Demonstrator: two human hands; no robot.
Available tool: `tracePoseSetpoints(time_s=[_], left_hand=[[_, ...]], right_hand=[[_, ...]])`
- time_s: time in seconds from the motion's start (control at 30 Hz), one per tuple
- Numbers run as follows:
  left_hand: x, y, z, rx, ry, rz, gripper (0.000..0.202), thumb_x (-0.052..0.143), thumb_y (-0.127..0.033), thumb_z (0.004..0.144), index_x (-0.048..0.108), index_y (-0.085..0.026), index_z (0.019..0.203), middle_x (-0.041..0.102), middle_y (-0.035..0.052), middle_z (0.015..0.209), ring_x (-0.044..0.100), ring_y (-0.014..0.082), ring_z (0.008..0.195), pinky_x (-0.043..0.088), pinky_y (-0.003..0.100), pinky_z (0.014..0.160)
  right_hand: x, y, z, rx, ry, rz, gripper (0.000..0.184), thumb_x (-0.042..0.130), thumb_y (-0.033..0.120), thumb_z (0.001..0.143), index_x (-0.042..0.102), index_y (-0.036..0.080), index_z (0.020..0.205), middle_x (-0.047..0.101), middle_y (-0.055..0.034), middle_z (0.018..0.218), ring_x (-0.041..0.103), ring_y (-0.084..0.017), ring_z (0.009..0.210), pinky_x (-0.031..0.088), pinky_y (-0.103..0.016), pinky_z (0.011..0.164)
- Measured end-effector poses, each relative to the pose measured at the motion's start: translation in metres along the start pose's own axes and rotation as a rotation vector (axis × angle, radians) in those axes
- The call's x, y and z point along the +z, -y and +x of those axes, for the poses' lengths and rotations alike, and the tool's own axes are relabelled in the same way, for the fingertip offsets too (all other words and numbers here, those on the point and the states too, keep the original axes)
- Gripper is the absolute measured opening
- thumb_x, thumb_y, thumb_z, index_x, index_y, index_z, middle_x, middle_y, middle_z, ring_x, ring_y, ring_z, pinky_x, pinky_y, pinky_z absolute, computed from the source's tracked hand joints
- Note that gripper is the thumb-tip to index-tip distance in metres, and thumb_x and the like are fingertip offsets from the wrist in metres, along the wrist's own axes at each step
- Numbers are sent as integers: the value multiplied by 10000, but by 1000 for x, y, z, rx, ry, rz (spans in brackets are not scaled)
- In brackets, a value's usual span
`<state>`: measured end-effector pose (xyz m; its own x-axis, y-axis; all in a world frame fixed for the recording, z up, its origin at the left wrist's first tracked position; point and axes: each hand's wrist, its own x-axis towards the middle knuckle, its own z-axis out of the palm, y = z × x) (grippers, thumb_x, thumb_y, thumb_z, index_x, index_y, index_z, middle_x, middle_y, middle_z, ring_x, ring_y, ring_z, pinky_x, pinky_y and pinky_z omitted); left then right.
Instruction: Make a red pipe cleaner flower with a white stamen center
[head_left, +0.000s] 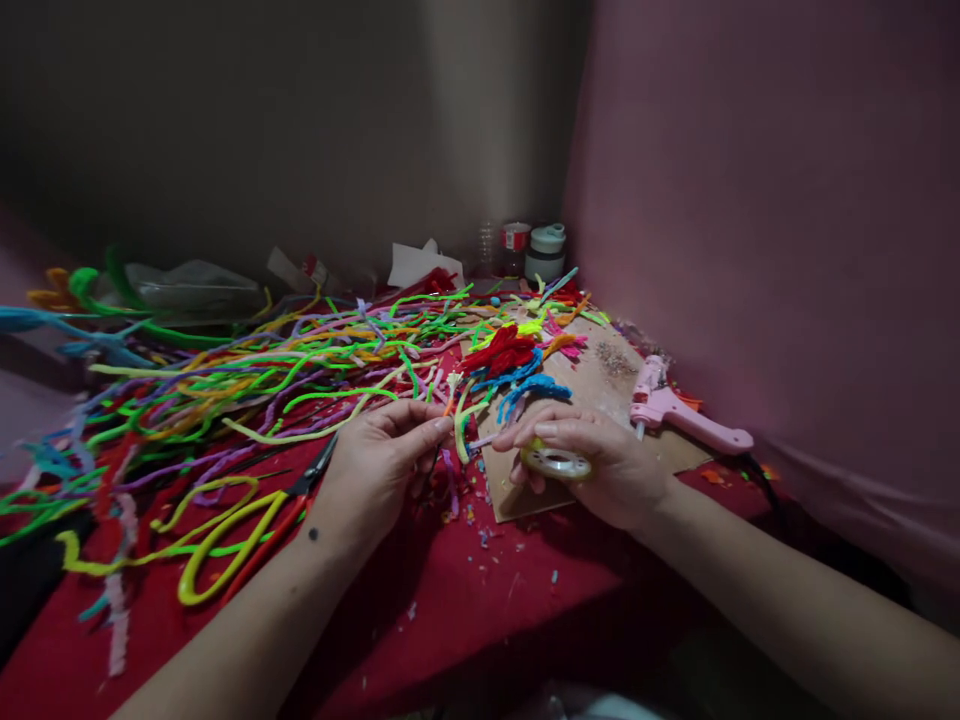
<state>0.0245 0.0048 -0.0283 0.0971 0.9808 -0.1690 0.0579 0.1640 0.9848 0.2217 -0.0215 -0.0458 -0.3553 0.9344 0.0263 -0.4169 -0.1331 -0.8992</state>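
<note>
Loosely curled right fingers (553, 429) around roll (559, 463)

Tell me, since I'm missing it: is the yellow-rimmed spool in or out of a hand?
In: the right hand curls over the yellow-rimmed spool.

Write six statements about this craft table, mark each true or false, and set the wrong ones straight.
1. The right hand holds a yellow-rimmed spool. True.
2. The left hand holds the scissors. False: the scissors lie beside the left forearm; the hand pinches a small craft piece.
3. The pink glue gun lies toward the right side of the cardboard. True.
4. The tablecloth is blue. False: it is red.
5. A jar with a pale green lid stands at the back. True.
6. Most pipe cleaners lie to the right. False: most spread to the left.
</note>
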Motion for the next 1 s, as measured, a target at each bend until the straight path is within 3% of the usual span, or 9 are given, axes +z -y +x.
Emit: tracePoseSetpoints(time_s=[0.13, 0.27, 0.4, 0.5, 0.67, 0.8, 0.9, 1.0], left_hand=[[-5, 6, 8, 18, -17, 98, 201, 687, -346, 682, 593, -176, 733, 450, -78, 418, 331, 53, 287, 226, 171, 285], [-7, 5, 13, 66, -37, 170, 195, 666, -342, 690, 589, -165, 717, 459, -74, 419, 323, 52, 289, 216, 172, 283], [-10, 6, 18, 144, -89, 239, 190, 673, -316, 668, 598, -145, 702, 528, -43, 470, 414, 65, 357, 285, 172, 341], [-13, 9, 22, 111, -66, 275, 188, 642, -328, 683, 599, -152, 735, 540, -36, 467, 419, 81, 354, 280, 187, 343], [-16, 9, 23, 144, -81, 386, 162, 649, -303, 674, 605, -156, 723, 545, -31, 492, 462, 93, 410, 321, 192, 390], [-16, -4, 11, 200, -61, 205, 162, 636, -309, 713, 619, -155, 762, 512, -48, 491, 418, 69, 411, 302, 181, 402], [-17, -13, 3, 160, 21, -25, 161, 637, -319, 736, 614, -165, 778, 477, -65, 491, 355, 42, 391, 252, 165, 386], [-19, -14, 0, 107, 118, -168, 165, 658, -317, 735, 618, -173, 805, 528, -50, 599, 347, 20, 411, 237, 154, 388]], right_hand=[[7, 1, 1, 41, 81, 2, 211, 541, 245, 762, 722, 149, 812, 628, -54, 628, 585, -149, 609, 420, -241, 527], [13, 3, 9, 72, 74, -10, 197, 551, 237, 762, 721, 142, 790, 628, -54, 619, 590, -152, 591, 422, -246, 524], [19, 6, 19, 73, 79, -41, 201, 575, 239, 736, 723, 120, 801, 654, -72, 705, 582, -140, 583, 406, -237, 503], [26, 10, 27, 96, 104, -49, 187, 587, 236, 734, 722, 130, 810, 670, -72, 766, 573, -125, 588, 407, -232, 510], [36, 14, 39, 45, 121, -72, 81, 632, 202, 689, 704, 166, 698, 651, -30, 684, 569, -119, 590, 422, -250, 567], [34, 10, 44, 6, 144, -145, 97, 653, 251, 707, 718, 194, 753, 665, -28, 713, 557, -118, 614, 431, -264, 607], [30, 5, 45, 12, 141, -139, 95, 656, 257, 726, 720, 218, 785, 671, -24, 769, 558, -116, 644, 439, -264, 628], [27, 0, 44, -26, 135, -134, 95, 651, 244, 736, 719, 220, 798, 659, -22, 773, 561, -121, 669, 442, -262, 637]])
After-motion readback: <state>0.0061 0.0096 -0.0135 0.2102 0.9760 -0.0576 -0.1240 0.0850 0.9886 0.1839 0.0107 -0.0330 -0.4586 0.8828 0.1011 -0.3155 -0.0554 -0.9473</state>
